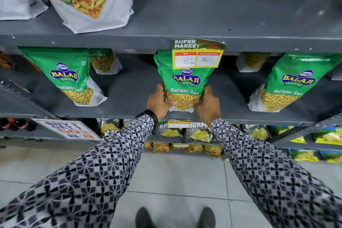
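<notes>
**On the middle shelf: two hands steady a snack pouch**

Upright on the grey middle shelf, under a price tag, stands a green Ratlami Sev pouch. The left hand and right hand grasp its lower sides, thumbs pressed on the front. Matching pouches stand well apart either side.

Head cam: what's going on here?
A person stands at a grey store shelf. The left hand and right hand grip the lower sides of the middle Ratlami Sev pack, upright near the shelf's front edge. A price tag hangs over its top. Matching packs stand to the left and right.
</notes>
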`<state>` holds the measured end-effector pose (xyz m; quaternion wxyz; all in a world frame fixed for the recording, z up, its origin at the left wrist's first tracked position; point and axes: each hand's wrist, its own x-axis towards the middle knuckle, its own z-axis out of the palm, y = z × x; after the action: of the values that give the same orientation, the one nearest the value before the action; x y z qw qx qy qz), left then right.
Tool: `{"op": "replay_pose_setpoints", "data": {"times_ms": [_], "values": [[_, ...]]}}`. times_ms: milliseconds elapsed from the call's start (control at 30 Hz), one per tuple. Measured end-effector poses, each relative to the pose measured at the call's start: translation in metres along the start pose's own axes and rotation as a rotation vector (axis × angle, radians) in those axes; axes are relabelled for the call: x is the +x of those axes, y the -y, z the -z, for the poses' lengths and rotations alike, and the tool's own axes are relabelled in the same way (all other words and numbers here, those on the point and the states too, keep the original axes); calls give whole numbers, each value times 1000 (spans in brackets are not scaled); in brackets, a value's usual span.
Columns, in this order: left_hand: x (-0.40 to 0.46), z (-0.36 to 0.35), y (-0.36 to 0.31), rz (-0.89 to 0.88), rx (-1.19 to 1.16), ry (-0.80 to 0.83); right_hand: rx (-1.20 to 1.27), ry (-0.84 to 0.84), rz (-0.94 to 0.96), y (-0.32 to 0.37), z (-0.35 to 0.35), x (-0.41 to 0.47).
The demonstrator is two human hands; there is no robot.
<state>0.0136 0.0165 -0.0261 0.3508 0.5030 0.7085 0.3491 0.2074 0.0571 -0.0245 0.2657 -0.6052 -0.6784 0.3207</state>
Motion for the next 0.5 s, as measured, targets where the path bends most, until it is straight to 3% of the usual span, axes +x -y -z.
{"op": "replay_pose_setpoints", "data": {"times_ms": [300, 500], "values": [[-9, 4, -2, 2, -27, 38, 4, 20, -27, 3, 2, -6], [-55, 30, -8, 12, -152, -55, 159, -135, -59, 13, 17, -40]]}}
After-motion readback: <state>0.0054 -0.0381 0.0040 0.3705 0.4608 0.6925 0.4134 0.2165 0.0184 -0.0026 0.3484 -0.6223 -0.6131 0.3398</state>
